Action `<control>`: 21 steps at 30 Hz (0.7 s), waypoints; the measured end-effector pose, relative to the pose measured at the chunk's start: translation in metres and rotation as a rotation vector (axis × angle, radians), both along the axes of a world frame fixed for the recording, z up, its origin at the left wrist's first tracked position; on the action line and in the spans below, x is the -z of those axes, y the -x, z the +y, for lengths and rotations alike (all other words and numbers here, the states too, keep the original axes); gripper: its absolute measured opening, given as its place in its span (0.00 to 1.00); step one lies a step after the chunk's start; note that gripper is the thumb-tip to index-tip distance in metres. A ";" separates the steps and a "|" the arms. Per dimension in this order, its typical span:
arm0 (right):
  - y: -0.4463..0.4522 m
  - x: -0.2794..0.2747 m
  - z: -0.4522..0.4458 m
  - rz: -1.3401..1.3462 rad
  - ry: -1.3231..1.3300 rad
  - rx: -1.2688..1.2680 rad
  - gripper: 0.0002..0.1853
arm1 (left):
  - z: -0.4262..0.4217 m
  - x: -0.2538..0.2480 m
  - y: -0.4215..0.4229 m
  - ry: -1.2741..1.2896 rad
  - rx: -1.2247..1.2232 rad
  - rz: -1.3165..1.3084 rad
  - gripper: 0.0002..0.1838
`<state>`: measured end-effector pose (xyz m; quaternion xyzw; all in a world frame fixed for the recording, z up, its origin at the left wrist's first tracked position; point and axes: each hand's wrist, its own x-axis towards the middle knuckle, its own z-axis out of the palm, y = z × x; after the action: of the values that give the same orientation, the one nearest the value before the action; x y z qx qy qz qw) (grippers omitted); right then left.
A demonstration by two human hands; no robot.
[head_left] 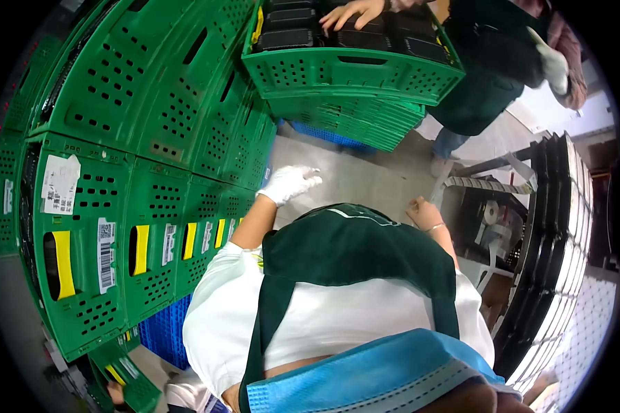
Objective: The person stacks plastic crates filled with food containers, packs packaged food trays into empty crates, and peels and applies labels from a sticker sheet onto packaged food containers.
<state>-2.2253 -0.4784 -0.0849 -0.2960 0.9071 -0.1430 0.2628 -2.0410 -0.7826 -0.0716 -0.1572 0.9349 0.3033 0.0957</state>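
Observation:
My left hand, in a white glove, hangs over the floor beside the green crate stack. Its fingers stretch forward, and it holds nothing. My right hand is bare, with a band at the wrist, and hangs near the edge of my dark green apron. Its fingers are loosely bent and partly turned from view; nothing shows in them. The nearest thing to it is a dark rack on the right. Ahead, a green crate filled with black lidded containers sits on a stack of green crates.
Tall stacked green crates with yellow handles and labels line my left. Blue crates lie under them. Another person stands ahead right; a bare hand rests on the containers. Stacked black trays stand on the right.

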 end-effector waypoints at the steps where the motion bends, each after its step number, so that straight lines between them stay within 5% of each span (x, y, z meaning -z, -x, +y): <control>1: 0.008 0.002 -0.009 -0.003 0.004 -0.007 0.16 | -0.015 0.008 -0.007 -0.041 -0.084 0.059 0.24; 6: 0.096 -0.023 -0.078 0.257 0.480 -0.012 0.12 | -0.086 -0.045 0.012 -0.023 -0.539 0.272 0.20; 9: 0.189 -0.061 -0.147 0.618 0.729 -0.117 0.14 | -0.161 -0.039 0.059 0.241 -0.544 0.574 0.20; 11: 0.298 -0.088 -0.220 0.915 0.517 -0.075 0.19 | -0.208 -0.072 0.123 0.527 -0.631 0.647 0.22; 14: 0.404 -0.080 -0.266 0.760 -0.005 0.059 0.25 | -0.268 -0.072 0.190 0.482 -0.765 0.489 0.27; 17: 0.505 -0.024 -0.273 0.606 0.269 -0.117 0.25 | -0.305 -0.090 0.245 0.098 -0.885 0.178 0.24; 20: 0.576 -0.001 -0.268 0.235 0.646 -0.367 0.26 | -0.319 -0.086 0.256 0.107 -1.061 0.105 0.23; 21: 0.585 0.002 -0.277 0.176 0.581 -0.334 0.26 | -0.319 -0.080 0.252 0.052 -1.074 0.144 0.21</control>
<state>-2.8105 -0.7557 -0.0872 -0.5140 0.7868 -0.3242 0.1081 -2.2931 -1.1014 0.0084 -0.5941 0.7344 0.2962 -0.1412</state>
